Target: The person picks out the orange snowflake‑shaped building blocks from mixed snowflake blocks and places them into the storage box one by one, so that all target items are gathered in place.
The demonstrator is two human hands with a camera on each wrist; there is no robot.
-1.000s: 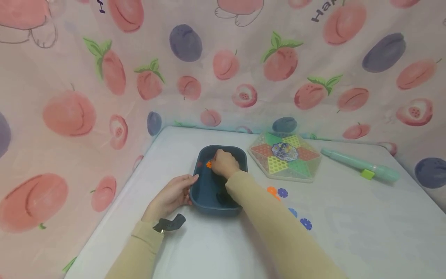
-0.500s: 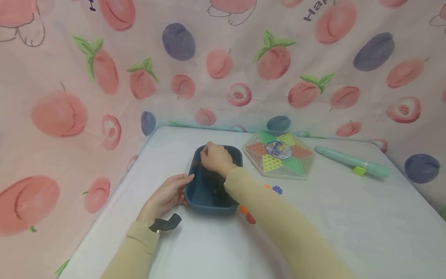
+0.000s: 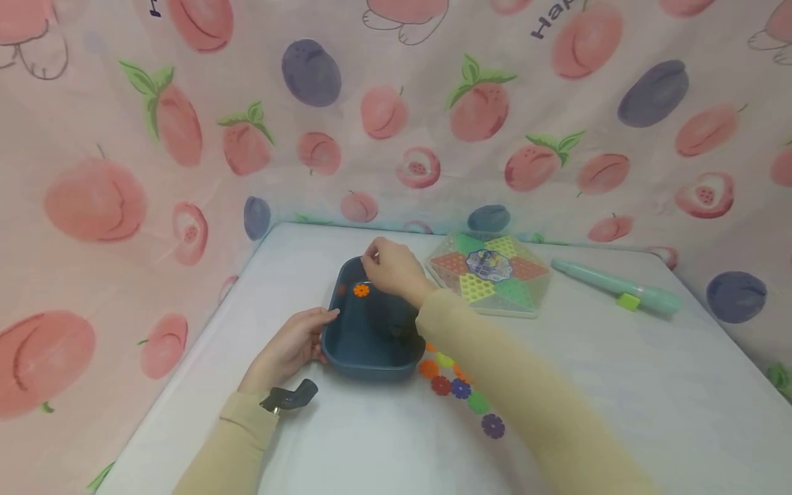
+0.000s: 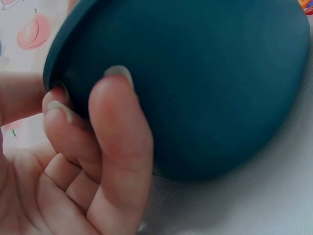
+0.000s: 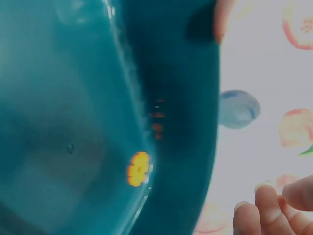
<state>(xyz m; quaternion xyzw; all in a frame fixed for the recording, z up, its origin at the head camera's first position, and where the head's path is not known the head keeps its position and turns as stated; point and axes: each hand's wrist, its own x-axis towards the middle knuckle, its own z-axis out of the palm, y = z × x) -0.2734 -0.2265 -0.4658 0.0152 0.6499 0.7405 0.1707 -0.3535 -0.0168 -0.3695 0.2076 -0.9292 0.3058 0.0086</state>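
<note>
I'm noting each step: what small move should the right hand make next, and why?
The right hand, if free, should probably lower to the orange disc and pinch it: the disc lies inside the tray, the hand is over the tray's far end, and the left hand grips the side. Other discs lie outside on the table.

Tub [image 3: 373,373]: smooth plastic by the look of it, matt outside, and there's a glossy glint within!
Orange disc [image 3: 361,290]: plastic-looking too
Game box [image 3: 489,273]: clear plastic, it seems
Table cover [image 4: 264,196]: finely ribbed, cloth-like, matt
Right sleeve [image 3: 495,350]: soft matt cloth
</note>
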